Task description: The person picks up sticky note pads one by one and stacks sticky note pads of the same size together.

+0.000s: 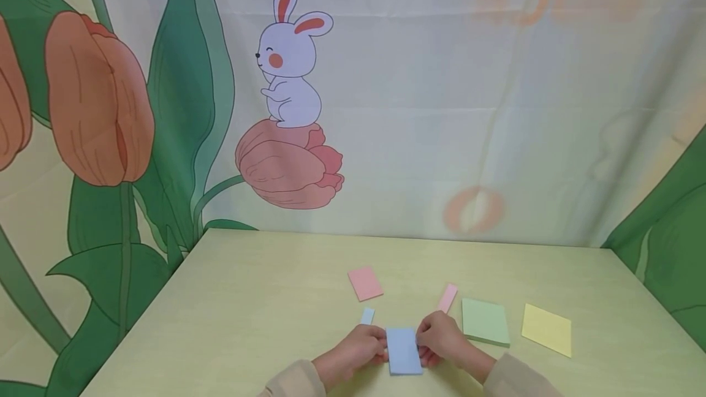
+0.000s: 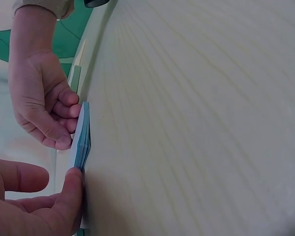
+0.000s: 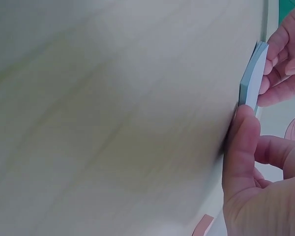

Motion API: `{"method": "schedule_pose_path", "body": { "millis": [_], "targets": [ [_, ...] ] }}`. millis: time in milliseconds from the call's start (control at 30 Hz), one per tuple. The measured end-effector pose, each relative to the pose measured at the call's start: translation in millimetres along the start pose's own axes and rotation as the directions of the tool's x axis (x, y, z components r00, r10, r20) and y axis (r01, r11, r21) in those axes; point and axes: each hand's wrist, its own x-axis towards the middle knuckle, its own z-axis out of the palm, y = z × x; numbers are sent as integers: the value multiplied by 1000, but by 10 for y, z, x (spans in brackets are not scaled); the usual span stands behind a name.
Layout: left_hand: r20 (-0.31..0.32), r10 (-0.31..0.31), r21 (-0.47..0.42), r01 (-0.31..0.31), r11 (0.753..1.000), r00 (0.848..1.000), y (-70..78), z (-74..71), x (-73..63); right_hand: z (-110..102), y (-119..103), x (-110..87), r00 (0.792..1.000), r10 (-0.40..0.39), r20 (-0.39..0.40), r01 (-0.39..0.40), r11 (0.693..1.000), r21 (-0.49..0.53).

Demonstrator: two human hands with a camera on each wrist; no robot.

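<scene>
A blue pad of sticky notes [image 1: 404, 352] is held between my two hands near the front of the table. My left hand [image 1: 363, 350] holds its left edge with bent fingers. Along the right edge, my right hand [image 1: 441, 337] grips with its fingertips. From the left wrist view, the stacked sheets of the pad [image 2: 82, 140] show at its side, with a finger of my left hand [image 2: 32, 201] at one corner. A finger of my right hand [image 3: 258, 177] touches a corner of the pad [image 3: 252, 78] in the right wrist view.
Beyond my hands lie a pink pad [image 1: 366, 283], a narrow blue strip pad [image 1: 368, 315] and a narrow pink one [image 1: 448, 297]. Right of my right hand sit a thick green pad [image 1: 485, 321] and a yellow one [image 1: 547, 329]. A printed curtain [image 1: 397, 109] hangs behind the table.
</scene>
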Motion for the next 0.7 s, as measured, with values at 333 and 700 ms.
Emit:
{"method": "schedule_pose_path", "body": {
  "millis": [333, 700],
  "targets": [
    [-14, -6, 71, 7, 997, 1000, 9, -14, -9, -8, -12, -44, 998, 22, 55, -25, 998, 56],
    [-8, -27, 73, 27, 997, 1000, -18, -52, -9, 1, 5, -59, 992, 69, 101, -78, 993, 90]
  ]
}}
